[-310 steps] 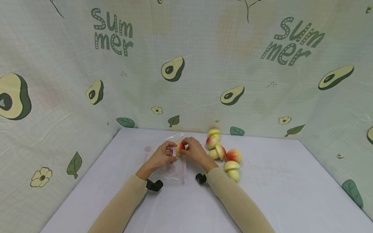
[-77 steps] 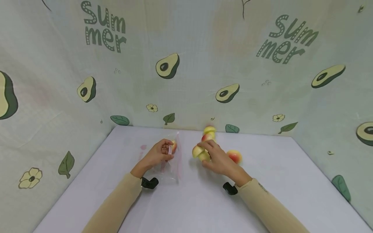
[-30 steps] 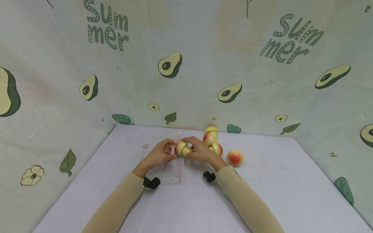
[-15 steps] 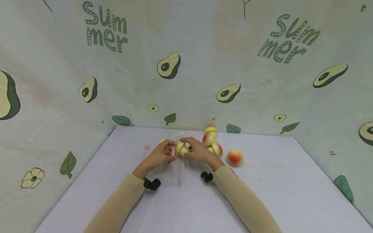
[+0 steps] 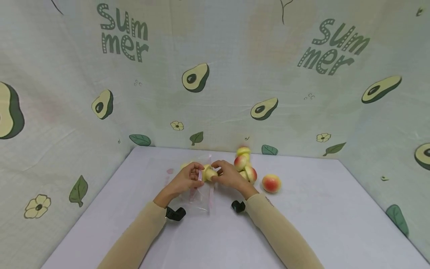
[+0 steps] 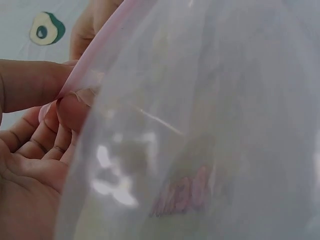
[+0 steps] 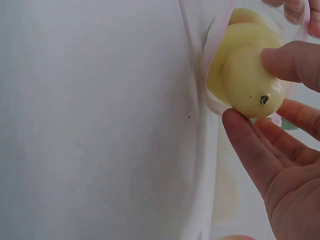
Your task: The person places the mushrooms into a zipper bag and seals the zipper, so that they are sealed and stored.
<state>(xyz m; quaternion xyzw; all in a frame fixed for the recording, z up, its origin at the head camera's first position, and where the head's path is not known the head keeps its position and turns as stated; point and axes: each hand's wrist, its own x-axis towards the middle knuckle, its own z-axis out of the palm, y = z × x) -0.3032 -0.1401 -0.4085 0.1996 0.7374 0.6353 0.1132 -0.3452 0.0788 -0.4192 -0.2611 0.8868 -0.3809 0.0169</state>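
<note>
From the head view, a clear plastic bag with a pink zip strip lies on the pale tabletop between both hands. The left hand pinches the bag's pink rim and holds its mouth up. The right hand grips a pale yellow toy fruit right at that mouth. A yellowish shape shows through the film at the bag's far end. Just beside the right hand lies a cluster of peach-coloured toy fruits, with a single red one a little apart.

The left wrist view shows thumb and fingertips pressed together on the pink rim, clear film filling the frame.

In the right wrist view, the thumb and fingers clasp the yellow fruit, which sits partly inside the bag's opening.
</note>
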